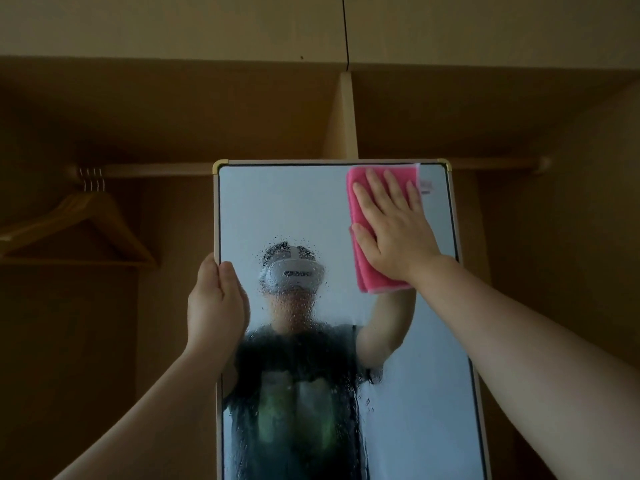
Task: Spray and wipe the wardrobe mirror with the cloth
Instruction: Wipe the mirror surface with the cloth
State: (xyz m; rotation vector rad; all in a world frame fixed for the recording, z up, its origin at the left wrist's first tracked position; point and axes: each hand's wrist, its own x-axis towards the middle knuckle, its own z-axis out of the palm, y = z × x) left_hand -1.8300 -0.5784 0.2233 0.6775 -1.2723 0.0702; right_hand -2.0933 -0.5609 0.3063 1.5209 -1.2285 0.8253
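Observation:
A tall mirror (291, 209) with a pale frame and gold corners stands upright in the open wardrobe. Spray droplets cover its middle and lower glass. My left hand (214, 299) grips the mirror's left edge, thumb on the glass. My right hand (391, 223) lies flat, fingers spread, pressing a folded pink cloth (363, 268) against the mirror's upper right corner. The glass beside the cloth at the top looks free of droplets. No spray bottle is in view.
Behind the mirror runs a wooden hanging rail (156, 169) with wooden hangers (79, 230) at the left. A vertical divider panel (343, 119) stands above the mirror's top edge. The wardrobe's dark interior walls enclose both sides.

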